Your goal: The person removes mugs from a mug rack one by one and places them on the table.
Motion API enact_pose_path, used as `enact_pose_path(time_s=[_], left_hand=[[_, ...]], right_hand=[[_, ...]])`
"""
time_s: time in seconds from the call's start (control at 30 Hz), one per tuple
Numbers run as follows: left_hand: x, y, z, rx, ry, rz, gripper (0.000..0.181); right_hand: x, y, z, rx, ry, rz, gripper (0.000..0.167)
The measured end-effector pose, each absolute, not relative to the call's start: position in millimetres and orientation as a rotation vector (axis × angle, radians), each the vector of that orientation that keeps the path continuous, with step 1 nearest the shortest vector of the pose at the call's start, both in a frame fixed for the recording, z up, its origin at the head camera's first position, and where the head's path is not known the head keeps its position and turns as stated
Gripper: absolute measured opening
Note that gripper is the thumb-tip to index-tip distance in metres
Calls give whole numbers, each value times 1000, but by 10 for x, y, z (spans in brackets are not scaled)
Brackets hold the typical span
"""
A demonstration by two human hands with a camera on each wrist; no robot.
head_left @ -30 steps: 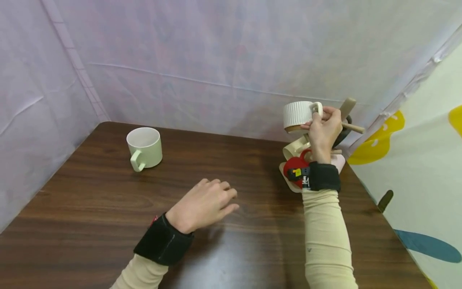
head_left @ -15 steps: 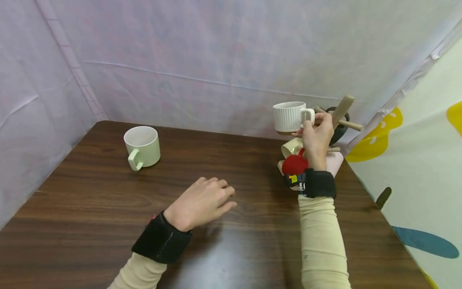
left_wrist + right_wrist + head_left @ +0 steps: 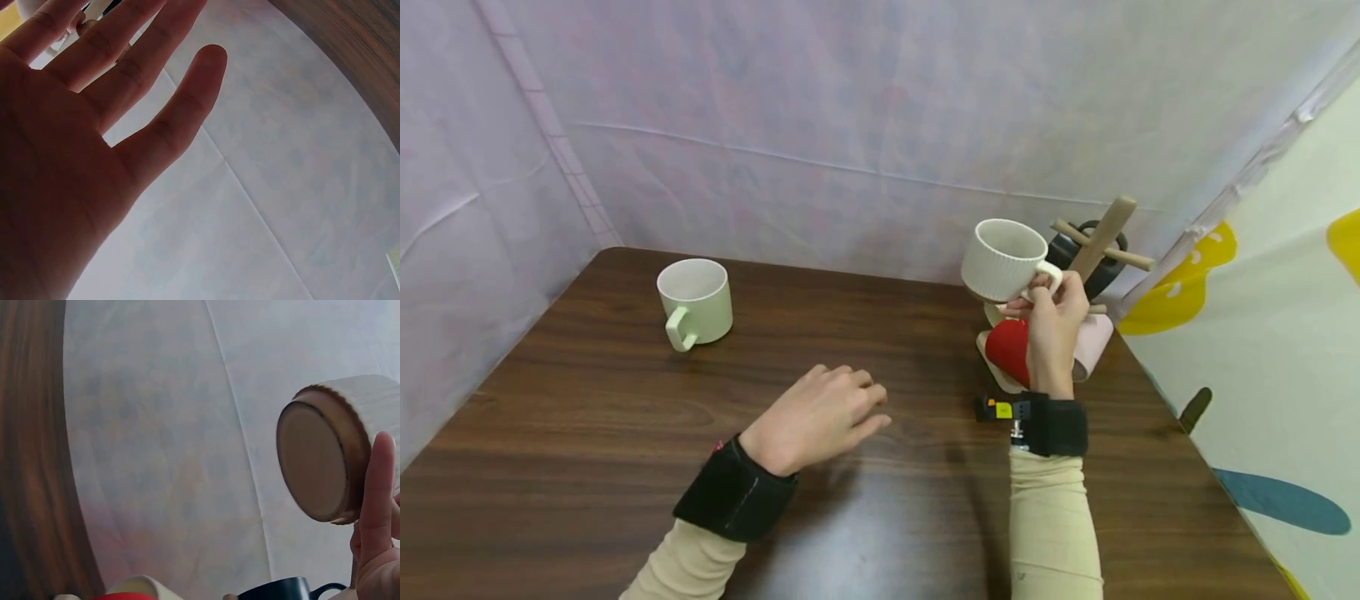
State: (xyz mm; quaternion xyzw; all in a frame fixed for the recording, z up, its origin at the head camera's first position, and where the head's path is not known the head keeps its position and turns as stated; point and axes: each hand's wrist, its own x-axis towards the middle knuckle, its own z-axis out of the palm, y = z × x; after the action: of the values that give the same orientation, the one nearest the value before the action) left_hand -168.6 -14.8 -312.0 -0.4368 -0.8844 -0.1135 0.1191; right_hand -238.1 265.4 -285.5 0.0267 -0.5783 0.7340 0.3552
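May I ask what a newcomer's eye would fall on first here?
Probably the ribbed white mug, held by its handle in the right grip near the wooden rack. Next, the red mug low at that rack, then the green mug upright on the table, at left.

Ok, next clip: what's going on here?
A person's right hand holds a white mug by the handle, up off the table and close to a wooden rack. Dark, red, pink and cream mugs are at the rack, partly hidden. The left hand is over the table, holding nothing. A green mug stands upright by itself towards the table's far left.
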Motion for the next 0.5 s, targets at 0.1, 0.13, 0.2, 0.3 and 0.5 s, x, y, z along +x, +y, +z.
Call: enact_pose_path(time_s=[0.1, 0.13, 0.2, 0.3, 0.5], left_hand=[[-1685, -150, -3116, -1281, -2587, -335, 18], [-1685, -152, -3116, -1280, -2590, -335, 18], [-1684, -161, -3117, -1271, -2601, -336, 18], [-1684, -172, -3123, -1261, -2607, -334, 19], [-1690, -186, -3140, -1261, -2606, -347, 19]], right_hand=[[-2303, 2642, -2948, 90, -1445, 1910, 26], [-2282, 2635, -2975, 96, -1434, 1907, 26], [-2248, 2620, -3023, 111, -1410, 1908, 27], [-2219, 2592, -3075, 125, -1374, 1922, 27], [-2216, 2552, -3116, 128, -1371, 1933, 27]])
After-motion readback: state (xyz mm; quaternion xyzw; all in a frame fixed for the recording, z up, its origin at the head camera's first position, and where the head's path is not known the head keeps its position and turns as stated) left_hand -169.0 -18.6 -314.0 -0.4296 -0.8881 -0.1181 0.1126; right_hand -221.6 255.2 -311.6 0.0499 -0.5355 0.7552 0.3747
